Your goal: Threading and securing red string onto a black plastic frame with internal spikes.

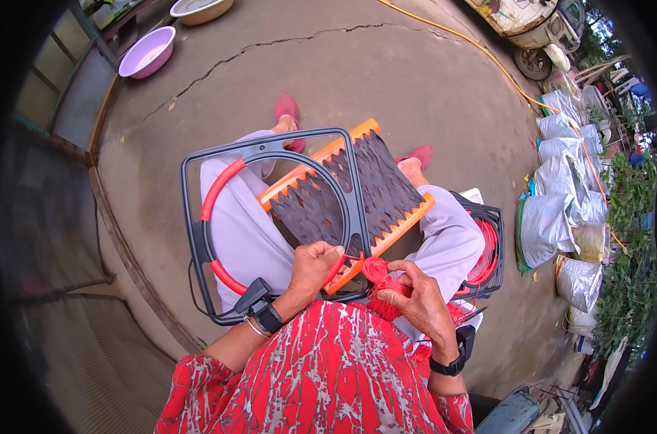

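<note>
A dark grey plastic frame [299, 133] with a round ring inside it rests across my lap. Red cord wrapping [218, 189] covers parts of the ring. At the ring's lower right, my left hand [316, 269] is closed, thumb and finger pinching the red cord against the ring. A short stretch of cord runs from there to a bundle of red cord [376, 270], which my right hand [418, 298] grips close beside the frame. Part of the bundle is hidden under my right fingers.
Between my legs stands an orange stool [408, 223] with dark woven straps. Similar frames with red cord [487, 249] lie by my right leg. White sacks [549, 224] line the right side; a yellow hose [487, 54] crosses the ground. A purple basin [149, 53] sits far left.
</note>
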Available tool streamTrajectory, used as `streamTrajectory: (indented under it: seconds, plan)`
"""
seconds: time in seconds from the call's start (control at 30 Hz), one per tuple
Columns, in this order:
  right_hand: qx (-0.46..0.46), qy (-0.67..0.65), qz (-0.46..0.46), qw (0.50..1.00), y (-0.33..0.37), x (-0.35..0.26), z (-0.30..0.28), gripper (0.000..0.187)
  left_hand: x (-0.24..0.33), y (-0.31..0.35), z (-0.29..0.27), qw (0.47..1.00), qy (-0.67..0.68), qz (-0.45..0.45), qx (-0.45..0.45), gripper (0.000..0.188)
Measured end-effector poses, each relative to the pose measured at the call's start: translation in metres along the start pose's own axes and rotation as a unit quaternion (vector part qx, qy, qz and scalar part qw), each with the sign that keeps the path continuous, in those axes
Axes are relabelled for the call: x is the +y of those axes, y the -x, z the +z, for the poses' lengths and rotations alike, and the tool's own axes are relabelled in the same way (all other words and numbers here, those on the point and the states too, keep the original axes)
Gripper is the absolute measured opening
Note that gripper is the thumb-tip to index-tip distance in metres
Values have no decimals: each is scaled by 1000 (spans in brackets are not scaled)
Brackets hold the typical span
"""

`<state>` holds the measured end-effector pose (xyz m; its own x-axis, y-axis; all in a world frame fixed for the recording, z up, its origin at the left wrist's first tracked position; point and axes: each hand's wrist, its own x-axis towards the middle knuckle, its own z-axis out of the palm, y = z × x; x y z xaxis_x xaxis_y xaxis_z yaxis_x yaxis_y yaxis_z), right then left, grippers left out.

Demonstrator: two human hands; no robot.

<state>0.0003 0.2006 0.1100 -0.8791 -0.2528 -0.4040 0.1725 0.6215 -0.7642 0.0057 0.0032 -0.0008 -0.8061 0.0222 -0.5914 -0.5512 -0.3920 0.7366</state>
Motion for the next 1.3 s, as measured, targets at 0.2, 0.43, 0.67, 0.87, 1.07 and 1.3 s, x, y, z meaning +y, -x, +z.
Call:
streamTrajectory:
  seconds: [0.2, 0.43, 0.67, 0.87, 1.07, 1.3]
  plan:
    - [-2, 236, -112, 965, -21, 4, 40, 31, -7, -5, 0, 998, -14, 65, -17, 23]
    - [99, 282, -171, 939, -55, 9, 88, 29, -20, -18, -5, 979, -93, 171, 59, 25]
    - [115, 309, -214, 919, -49, 16, 81, 30, -17, -15, -4, 971, -135, 156, 120, 27]
    - [166, 234, -257, 923, -71, 29, 88, 34, -24, -18, -1, 962, -186, 174, 103, 24]
    - [134, 249, -265, 922, -83, -12, 73, 23, -39, -19, -7, 951, -216, 195, 104, 16]
    - [83, 398, -184, 895, -122, 3, 95, 30, -58, -24, -10, 938, -267, 190, 109, 15]
